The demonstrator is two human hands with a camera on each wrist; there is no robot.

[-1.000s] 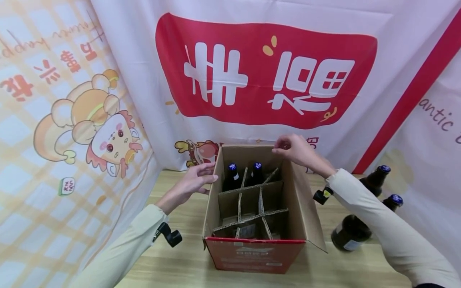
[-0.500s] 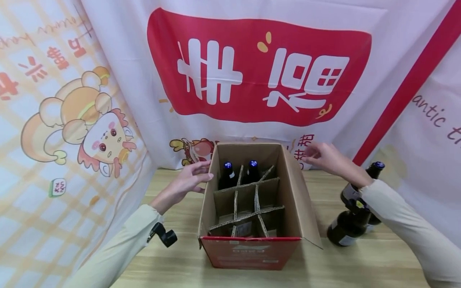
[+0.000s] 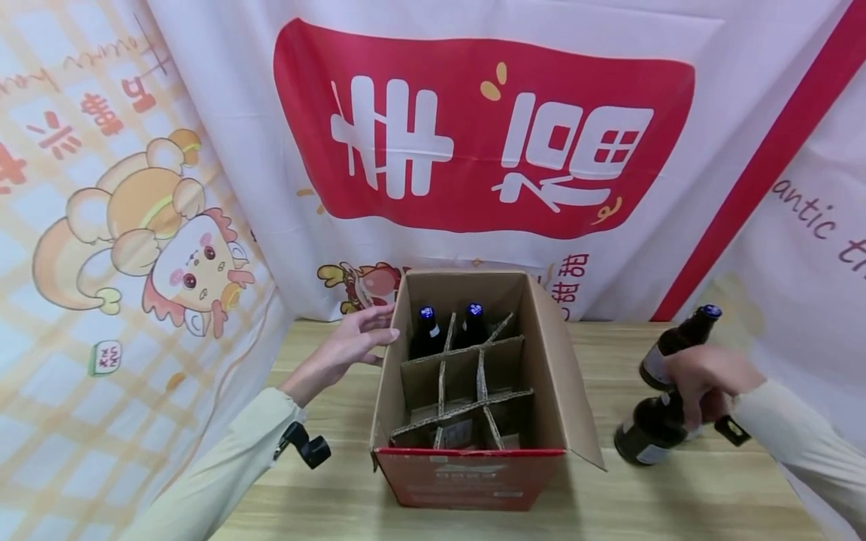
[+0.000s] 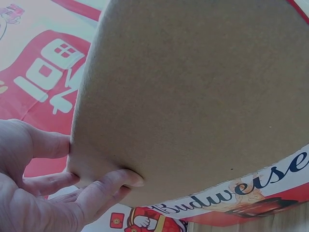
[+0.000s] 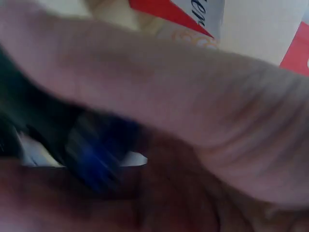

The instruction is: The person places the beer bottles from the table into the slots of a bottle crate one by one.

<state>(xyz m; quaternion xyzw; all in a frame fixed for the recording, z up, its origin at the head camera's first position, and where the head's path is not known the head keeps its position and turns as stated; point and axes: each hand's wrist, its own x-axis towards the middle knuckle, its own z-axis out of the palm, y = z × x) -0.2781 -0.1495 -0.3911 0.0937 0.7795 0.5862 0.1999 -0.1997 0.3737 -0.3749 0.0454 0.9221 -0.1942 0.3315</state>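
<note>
A cardboard carton point(image 3: 473, 477) with dividers stands on the table, its top open. Two dark beer bottles point(image 3: 473, 327) with blue caps stand in its far compartments. My left hand point(image 3: 348, 346) holds the carton's left side near the far corner; in the left wrist view a fingertip dents the brown flap point(image 4: 193, 96). To the right of the carton, my right hand point(image 3: 710, 376) reaches down over a beer bottle point(image 3: 646, 436) and grips its neck. The blue cap point(image 5: 99, 150) sits blurred inside the palm in the right wrist view.
Another beer bottle point(image 3: 686, 338) stands behind the right hand, and a third is mostly hidden under it. The carton's right flap point(image 3: 575, 383) slants outward towards the bottles. A printed curtain point(image 3: 473, 248) hangs behind the wooden table point(image 3: 318, 481).
My right hand has left the carton's far right corner, swung right and come down onto a bottle. My left hand has stayed at the carton's left side. The view has shifted slightly.
</note>
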